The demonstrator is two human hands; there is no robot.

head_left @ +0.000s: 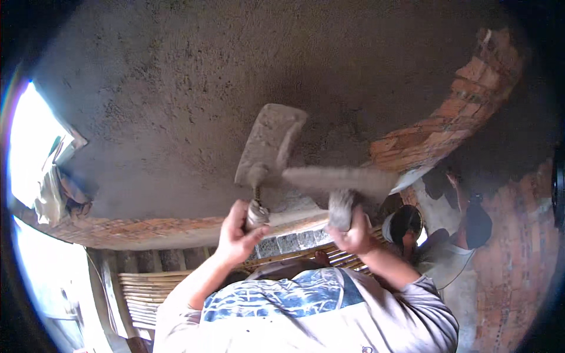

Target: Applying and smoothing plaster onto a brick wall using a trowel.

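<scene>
My left hand point(238, 235) is closed round the wrapped handle of a trowel point(269, 141). Its rectangular blade, coated in grey mortar, points up and away from me. To the right, my right hand point(353, 235) grips the chunky grey handle of a plastering float point(341, 178). The float's long plate shows edge-on and is smeared by motion. Its left end lies close beside the trowel blade; whether they touch I cannot tell. Behind both tools spreads a wall point(194, 117) covered in wet-looking, rough grey plaster.
Bare brick point(429, 138) shows in a band at the right and along the plaster's lower edge. Bamboo poles point(150, 294) form a platform below. Another person point(462, 247) stands at the right, an arm raised to the wall. Crumpled sheeting point(52, 191) hangs by the bright opening at left.
</scene>
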